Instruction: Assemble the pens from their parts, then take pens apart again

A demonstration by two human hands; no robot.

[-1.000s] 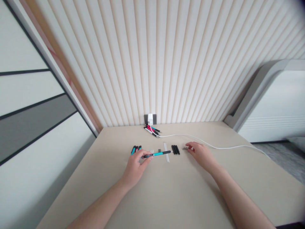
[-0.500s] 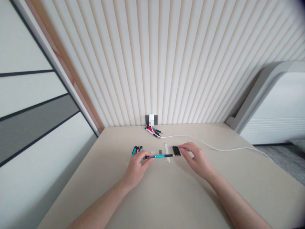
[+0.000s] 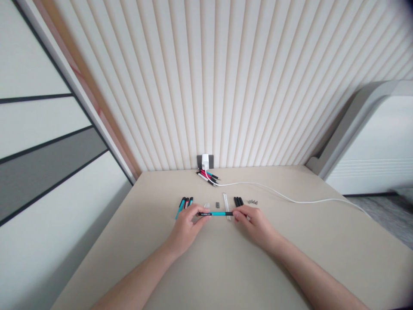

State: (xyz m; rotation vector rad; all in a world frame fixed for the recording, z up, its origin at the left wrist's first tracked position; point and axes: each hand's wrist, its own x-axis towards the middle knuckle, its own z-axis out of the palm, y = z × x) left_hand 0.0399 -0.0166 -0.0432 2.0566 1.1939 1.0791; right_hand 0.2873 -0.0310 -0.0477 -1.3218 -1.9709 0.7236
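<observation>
Left hand (image 3: pixel 186 230) and right hand (image 3: pixel 254 224) both clenched on a teal-and-black mechanical pen (image 3: pixel 215 213), the pen lying level between them. Left fingertips (image 3: pixel 204 218) pinching the end nearer the left, right fingertips (image 3: pixel 237 214) wrapped around the black end on the right. Pen crossing the lower ends of two thin white rods (image 3: pixel 225 206), over the beige table (image 3: pixel 226 267).

Just left of the left hand, a small group of teal, red and black pen barrels (image 3: pixel 183 206), one teal barrel tilted away from the others. Just beyond the pen, small white pieces (image 3: pixel 207 206) and a small dark part (image 3: pixel 217 204), side by side but apart. Past the right fingertips, three black pen barrels (image 3: pixel 238 201) lying close together, then a few tiny metal parts (image 3: pixel 252 201) farther right.

At the far edge of the table, a bundle of pens (image 3: pixel 206 177) below a white charger (image 3: pixel 205 161) on a wall socket, with a white cable (image 3: pixel 274 192) curving off to the right. Behind everything, a ribbed cream wall (image 3: pixel 209 86).
</observation>
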